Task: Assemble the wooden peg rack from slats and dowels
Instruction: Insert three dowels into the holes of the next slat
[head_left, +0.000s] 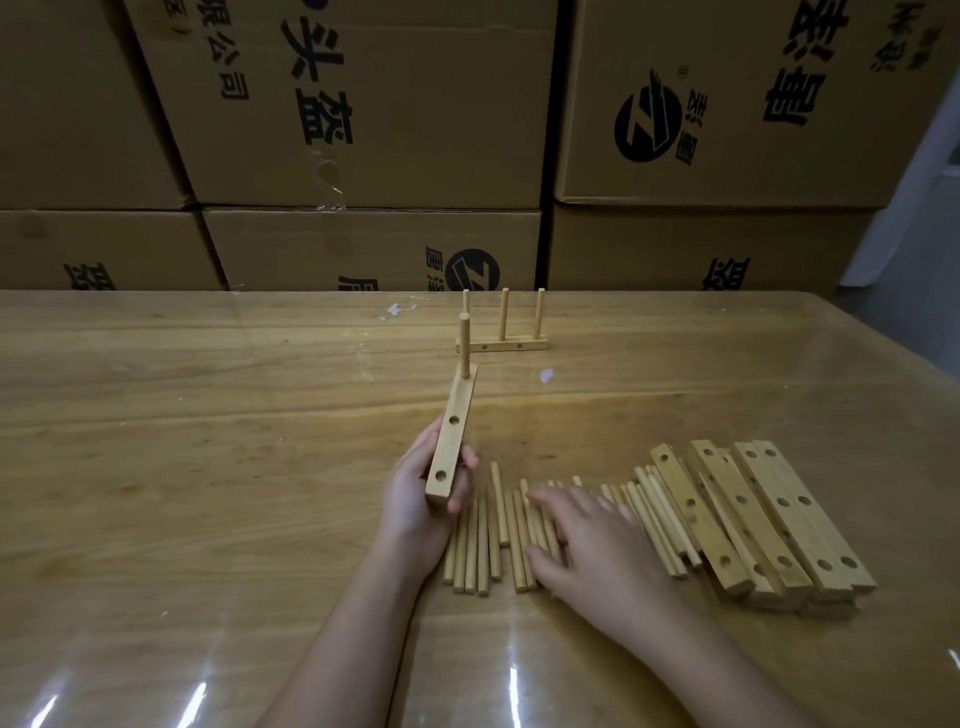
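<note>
While the left hand (423, 499) grips the near end of a slat (451, 439) just left of the frame's centre, fingers and thumb curled round its edges, the slat tilts up and away toward the middle of the frame. One dowel (464, 344) stands in its far hole; the middle and near holes are bare.

Lower centre, the right hand (589, 543) lies over the row of loose dowels (475, 545) on the table (208, 415). Its fingers reach left across them and are blurred, so I cannot tell whether they have closed on one.

A stack of slats (779, 519) lies at lower right, touching the dowel row. Above centre, near the table's far edge, a second slat with three upright dowels (503, 338) stands in front of the cardboard boxes (363, 130).

By my reading, the step in hand is filling this slat, with one peg of three seated. The next move calls for singling out one dowel from the row, bringing its end square over the middle hole, and pressing it straight down while the left hand keeps the slat steady.
</note>
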